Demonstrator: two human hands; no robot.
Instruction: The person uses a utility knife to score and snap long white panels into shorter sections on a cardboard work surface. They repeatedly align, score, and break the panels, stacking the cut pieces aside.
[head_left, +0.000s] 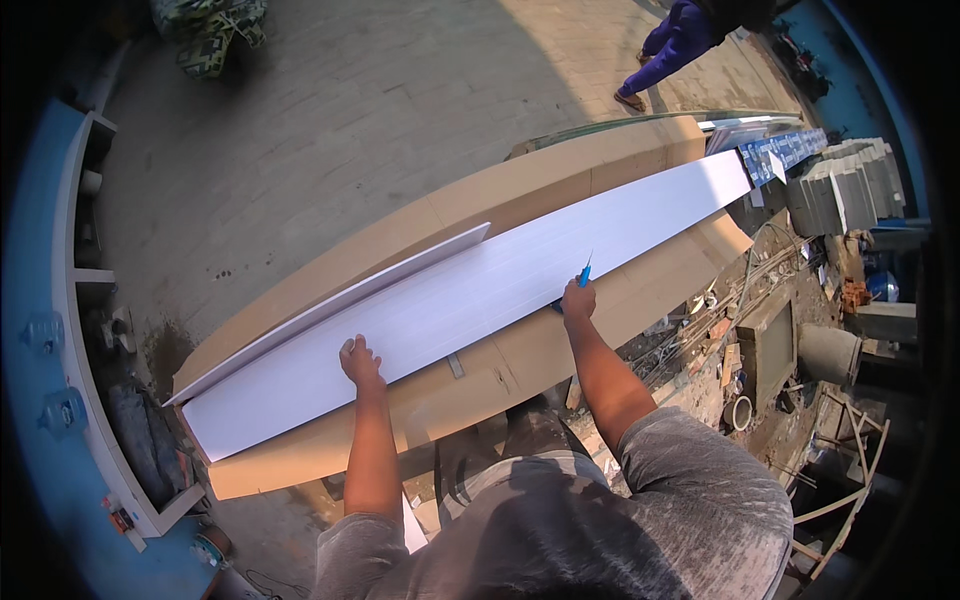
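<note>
A long white panel [480, 290] lies slantwise over brown cardboard [480, 380], running from near left to far right. Along its far edge, a narrower white strip [330, 305] stands tilted on its side. My right hand [578, 302] is closed round a blue utility knife [585, 274] at the panel's near edge, its thin blade pointing up and away. Over the left part of the panel is my left hand [360, 360], its fingers loosely bent and apart, with nothing in them. Whether it touches the panel I cannot tell. A small grey metal piece [456, 366] lies on the cardboard between my hands.
Scrap wood and rubble [720, 330] cover the ground at the right, near stacked grey slabs [850, 185]. A person in purple trousers [680, 40] is at the far right. A white shelf unit [70, 290] and blue water bottles [62, 412] stand left.
</note>
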